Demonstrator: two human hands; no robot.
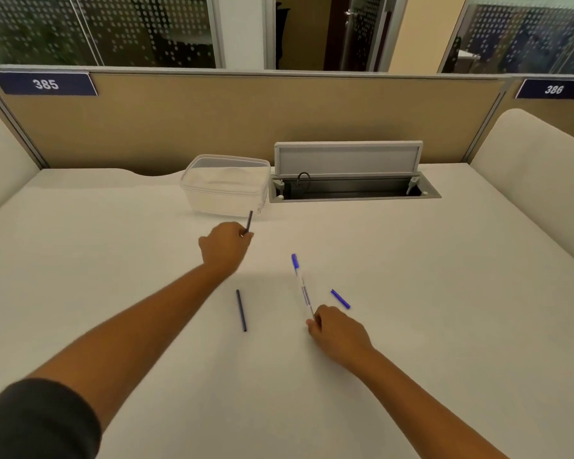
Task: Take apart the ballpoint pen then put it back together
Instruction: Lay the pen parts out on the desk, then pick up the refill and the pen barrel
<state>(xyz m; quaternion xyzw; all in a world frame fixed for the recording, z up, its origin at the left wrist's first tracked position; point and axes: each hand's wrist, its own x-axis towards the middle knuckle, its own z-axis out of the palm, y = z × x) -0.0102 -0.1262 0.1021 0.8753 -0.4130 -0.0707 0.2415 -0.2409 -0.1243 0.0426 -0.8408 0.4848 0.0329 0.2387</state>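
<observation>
Pinching a dark refill (pixel 249 222) in left hand (pixel 224 247), right hand (pixel 337 332) holding pen barrel (pixel 301 286)

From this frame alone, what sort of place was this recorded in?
Most likely an open-plan office or study hall workstation: a white desk behind a tan partition with numbered seat plates 385 and 386, an open cable hatch, and glass-walled rooms beyond.

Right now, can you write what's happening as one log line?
left hand: holds dark thin rod | right hand: holds pen barrel | desk: second dark rod, blue cap
</observation>
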